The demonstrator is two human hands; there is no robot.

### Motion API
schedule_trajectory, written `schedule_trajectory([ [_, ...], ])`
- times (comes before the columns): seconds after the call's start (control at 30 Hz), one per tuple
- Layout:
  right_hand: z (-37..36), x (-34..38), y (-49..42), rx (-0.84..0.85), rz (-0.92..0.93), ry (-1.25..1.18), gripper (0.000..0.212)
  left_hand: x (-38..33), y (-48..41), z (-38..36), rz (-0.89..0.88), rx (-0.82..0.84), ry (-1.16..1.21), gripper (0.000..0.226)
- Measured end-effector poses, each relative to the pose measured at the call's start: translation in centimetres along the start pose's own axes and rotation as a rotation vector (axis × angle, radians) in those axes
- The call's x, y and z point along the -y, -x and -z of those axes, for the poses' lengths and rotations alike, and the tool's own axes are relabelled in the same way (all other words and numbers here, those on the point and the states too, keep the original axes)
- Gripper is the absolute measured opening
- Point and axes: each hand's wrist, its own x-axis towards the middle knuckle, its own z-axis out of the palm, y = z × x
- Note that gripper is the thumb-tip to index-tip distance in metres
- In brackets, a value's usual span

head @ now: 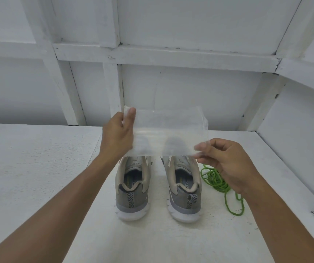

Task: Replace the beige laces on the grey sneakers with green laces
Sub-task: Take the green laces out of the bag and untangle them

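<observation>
Two grey sneakers stand side by side on a white table, heels toward me: the left sneaker [132, 188] and the right sneaker [183, 188]. Above their toes I hold a clear plastic bag [166, 132] stretched flat. My left hand [119, 136] grips its left edge with the thumb on top. My right hand [226, 164] pinches its lower right corner. The bag blurs the front halves of the shoes, so their laces are hidden. A tangle of green laces [218, 184] lies on the table just right of the right sneaker, partly behind my right hand.
The white table [38, 177] runs to a white panelled wall [171, 82] at the back. A raised white ledge [294, 168] borders the right side.
</observation>
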Motion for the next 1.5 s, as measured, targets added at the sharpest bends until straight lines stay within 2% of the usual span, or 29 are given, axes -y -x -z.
schedule_trajectory([
  [0.1, 0.1, -0.1, 0.1, 0.011, 0.009, 0.033, 0.024, -0.4, -0.3, 0.4, -0.021, 0.060, 0.032, 0.067],
  [0.27, 0.8, 0.0, -0.1, 0.054, 0.021, 0.143, 0.007, -1.2, -0.3, 0.7, 0.070, 0.159, 0.326, 0.045],
  [0.3, 0.9, 0.2, -0.3, 0.070, 0.022, 0.140, 0.010, -1.2, -0.4, 0.8, 0.085, 0.173, 0.380, 0.039],
  [0.37, 0.9, 0.6, -0.8, 0.099, 0.009, 0.076, 0.031, -1.4, -0.4, 1.0, 0.133, 0.211, 0.503, 0.029],
  [0.43, 0.8, 1.1, -1.6, 0.092, 0.004, -0.021, 0.053, -1.6, -0.3, 1.1, 0.136, 0.261, 0.550, 0.025],
  [0.47, 0.8, 1.3, -1.9, 0.077, 0.016, -0.051, 0.055, -1.6, -0.3, 1.1, 0.126, 0.276, 0.553, 0.025],
  [0.57, 0.6, 1.6, -2.5, 0.009, 0.062, -0.062, 0.047, -1.6, -0.3, 1.2, 0.144, 0.236, 0.558, 0.026],
  [0.67, 0.6, 1.7, -2.6, -0.051, 0.088, -0.063, 0.038, -1.7, -0.7, 1.4, 0.274, 0.164, 0.606, 0.029],
  [0.73, 0.7, 1.8, -2.5, -0.063, 0.086, -0.073, 0.036, -1.8, -0.8, 1.6, 0.291, 0.214, 0.615, 0.028],
  [0.8, 0.7, 1.9, -2.4, -0.067, 0.084, -0.068, 0.030, -1.6, -0.9, 1.6, 0.256, 0.257, 0.567, 0.027],
  [0.9, 0.7, 2.3, -2.4, -0.105, 0.109, -0.071, 0.019, -1.4, -1.2, 1.5, 0.186, 0.199, 0.466, 0.019],
  [0.97, 0.5, 2.8, -2.4, -0.117, 0.127, -0.079, 0.021, -1.4, -1.8, 1.4, 0.137, 0.125, 0.342, 0.018],
  [1.03, 0.1, 3.4, -2.4, -0.099, 0.130, -0.063, 0.027, -2.3, -2.3, 1.3, 0.025, 0.107, 0.182, 0.027],
  [1.1, -0.5, 4.1, -2.3, -0.051, 0.137, -0.034, 0.033, -4.2, -2.6, 1.2, -0.163, 0.165, 0.008, 0.032],
  [1.23, -2.0, 5.6, -2.1, 0.027, 0.188, 0.040, 0.034, -9.2, -2.4, 0.4, -0.459, 0.449, -0.191, 0.037],
  [1.3, -2.4, 6.2, -1.9, 0.043, 0.225, 0.088, 0.033, -10.9, -2.4, 0.0, -0.514, 0.525, -0.200, 0.032],
  [1.5, -2.3, 6.6, -1.7, 0.011, 0.280, 0.181, 0.027, -12.3, -2.2, -0.2, -0.489, 0.614, -0.115, 0.019],
])
